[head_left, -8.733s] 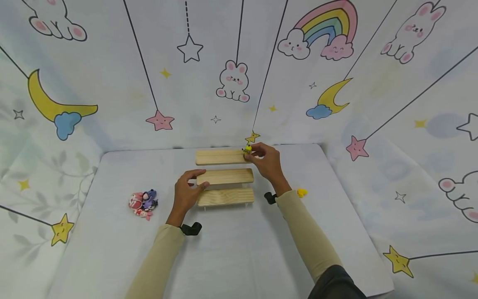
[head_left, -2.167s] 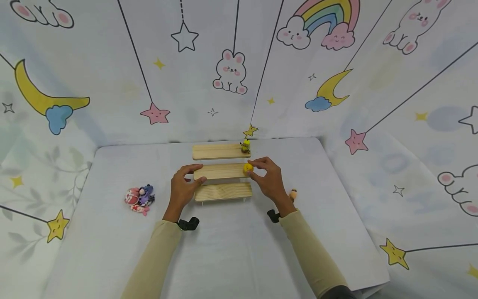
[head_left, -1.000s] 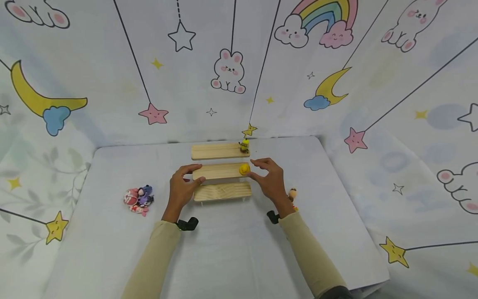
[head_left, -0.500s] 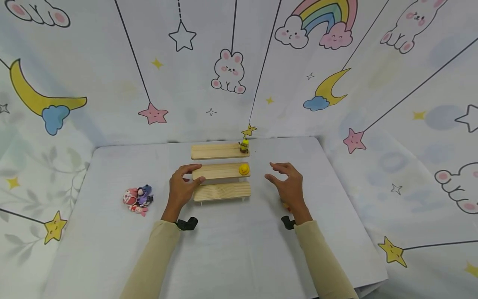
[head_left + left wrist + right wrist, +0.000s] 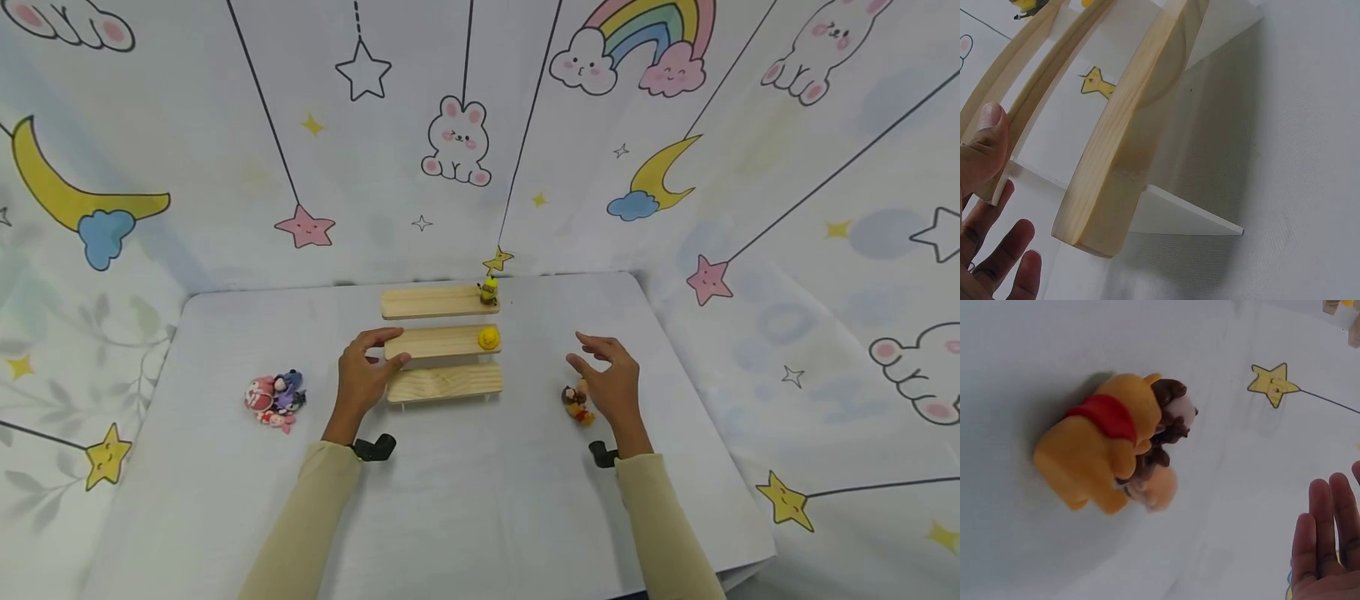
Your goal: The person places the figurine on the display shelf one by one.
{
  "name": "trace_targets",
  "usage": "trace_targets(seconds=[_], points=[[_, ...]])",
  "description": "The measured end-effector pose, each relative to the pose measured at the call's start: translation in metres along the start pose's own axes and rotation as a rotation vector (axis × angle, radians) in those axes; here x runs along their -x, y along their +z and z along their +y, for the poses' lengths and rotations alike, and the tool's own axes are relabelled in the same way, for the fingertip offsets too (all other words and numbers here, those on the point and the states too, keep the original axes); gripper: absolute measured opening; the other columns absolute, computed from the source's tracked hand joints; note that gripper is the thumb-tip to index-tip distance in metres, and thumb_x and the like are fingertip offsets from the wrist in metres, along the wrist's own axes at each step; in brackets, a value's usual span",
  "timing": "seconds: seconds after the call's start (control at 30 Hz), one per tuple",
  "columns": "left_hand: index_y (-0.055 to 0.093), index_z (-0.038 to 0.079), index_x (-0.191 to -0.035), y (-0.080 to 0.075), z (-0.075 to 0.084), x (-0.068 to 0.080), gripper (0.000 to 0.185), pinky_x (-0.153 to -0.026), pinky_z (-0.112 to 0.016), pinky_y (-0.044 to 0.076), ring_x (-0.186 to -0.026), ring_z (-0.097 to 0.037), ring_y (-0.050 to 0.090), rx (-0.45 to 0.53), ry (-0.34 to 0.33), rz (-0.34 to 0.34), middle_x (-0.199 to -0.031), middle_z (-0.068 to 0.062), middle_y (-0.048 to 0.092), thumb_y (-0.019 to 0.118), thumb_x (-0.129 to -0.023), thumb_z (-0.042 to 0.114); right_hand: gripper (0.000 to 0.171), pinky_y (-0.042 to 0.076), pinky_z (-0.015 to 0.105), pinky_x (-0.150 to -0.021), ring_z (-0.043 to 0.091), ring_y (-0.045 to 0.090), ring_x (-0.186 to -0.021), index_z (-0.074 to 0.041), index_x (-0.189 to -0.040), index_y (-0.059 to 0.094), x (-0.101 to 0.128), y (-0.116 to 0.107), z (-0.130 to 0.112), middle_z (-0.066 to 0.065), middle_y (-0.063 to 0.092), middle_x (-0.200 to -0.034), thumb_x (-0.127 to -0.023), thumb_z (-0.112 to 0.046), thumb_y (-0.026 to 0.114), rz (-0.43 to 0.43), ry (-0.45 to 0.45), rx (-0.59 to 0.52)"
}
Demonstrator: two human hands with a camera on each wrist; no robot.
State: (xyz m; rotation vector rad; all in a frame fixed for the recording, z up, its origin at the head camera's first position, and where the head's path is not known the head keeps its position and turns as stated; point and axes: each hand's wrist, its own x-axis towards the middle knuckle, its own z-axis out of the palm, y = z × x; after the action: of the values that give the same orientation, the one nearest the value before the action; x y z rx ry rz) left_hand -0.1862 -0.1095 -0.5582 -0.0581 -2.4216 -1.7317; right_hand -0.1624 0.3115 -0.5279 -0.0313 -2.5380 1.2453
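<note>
A: Left hand (image 5: pixel 362 380)?
B: Thumb and fingers curled round the left end of the middle step of the three-step pale wooden display stand (image 5: pixel 442 342), gripping it. Wrist view shows the thumb (image 5: pixel 988 134) pressed on that step's edge, other fingers spread below.

A: Right hand (image 5: pixel 611 385)?
B: Hovering w/ fingers loosely spread, holding nothing, over the white tablecloth (image 5: pixel 465 500) to the right of the stand. Nearest thing: small orange bear figurine with a red shirt (image 5: pixel 577 403), lying on its side on the cloth just left of the wrist, not touched. Wrist cam shows it w/ a brown-headed bit against it (image 5: pixel 1113 447); can't tell if that's one toy or two.

A: On the stand?
B: Round yellow toy (image 5: pixel 489 337) at the right end of the middle step; small yellow figurine with dark bottom (image 5: pixel 489 290) upright at the right end of the top step. Bottom step bare.

A: Further out?
B: Cluster of small pink, red and purple figurines (image 5: pixel 274 397) on the cloth, well left of the left hand. Cartoon backdrop of bunnies, stars, moons and a rainbow (image 5: pixel 465 150) behind and at the sides.
</note>
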Motion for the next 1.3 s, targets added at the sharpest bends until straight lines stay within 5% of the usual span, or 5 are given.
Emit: trace_targets(seconds=[0.27, 0.53, 0.73, 1.3], points=[[0.075, 0.021, -0.135, -0.001, 0.001, 0.0, 0.05, -0.1, -0.05, 0.049, -0.126, -0.029, 0.059, 0.003, -0.006, -0.004, -0.142, -0.007, 0.068, 0.089, -0.088, 0.031, 0.048, 0.05, 0.038, -0.103, 0.025, 0.069, -0.116, -0.024, -0.138, 0.073, 0.008, -0.009, 0.02, 0.007, 0.071, -0.125, -0.091, -0.024, 0.085, 0.002, 0.001, 0.062], [0.075, 0.021, -0.135, 0.0, -0.002, 0.001, 0.05, -0.1, -0.053, 0.049, -0.126, -0.03, 0.059, 0.011, 0.004, -0.001, -0.142, -0.008, 0.068, 0.089, -0.088, 0.031, 0.038, 0.051, 0.053, -0.103, 0.032, 0.07, -0.115, -0.016, -0.132, 0.076, 0.015, -0.014, 0.04, 0.012, 0.071, -0.128, -0.095, -0.012, 0.081, -0.069, -0.026, 0.12], [0.074, 0.022, -0.135, -0.001, -0.001, 0.0, 0.05, -0.1, -0.05, 0.049, -0.127, -0.028, 0.059, 0.001, -0.001, -0.003, -0.142, -0.006, 0.067, 0.088, -0.088, 0.033, 0.03, 0.049, 0.059, -0.11, 0.038, 0.063, -0.13, -0.01, -0.127, 0.078, 0.018, -0.016, 0.05, 0.014, 0.069, -0.136, -0.097, -0.006, 0.077, -0.198, -0.021, 0.116], [0.074, 0.021, -0.135, 0.0, -0.003, -0.001, 0.049, -0.099, -0.047, 0.048, -0.126, -0.028, 0.059, 0.007, 0.025, -0.013, -0.142, -0.006, 0.067, 0.088, -0.089, 0.03, 0.029, 0.048, 0.059, -0.113, 0.039, 0.058, -0.136, -0.01, -0.131, 0.075, 0.019, -0.017, 0.069, 0.014, 0.067, -0.147, -0.104, -0.007, 0.068, -0.328, 0.087, 0.211]])
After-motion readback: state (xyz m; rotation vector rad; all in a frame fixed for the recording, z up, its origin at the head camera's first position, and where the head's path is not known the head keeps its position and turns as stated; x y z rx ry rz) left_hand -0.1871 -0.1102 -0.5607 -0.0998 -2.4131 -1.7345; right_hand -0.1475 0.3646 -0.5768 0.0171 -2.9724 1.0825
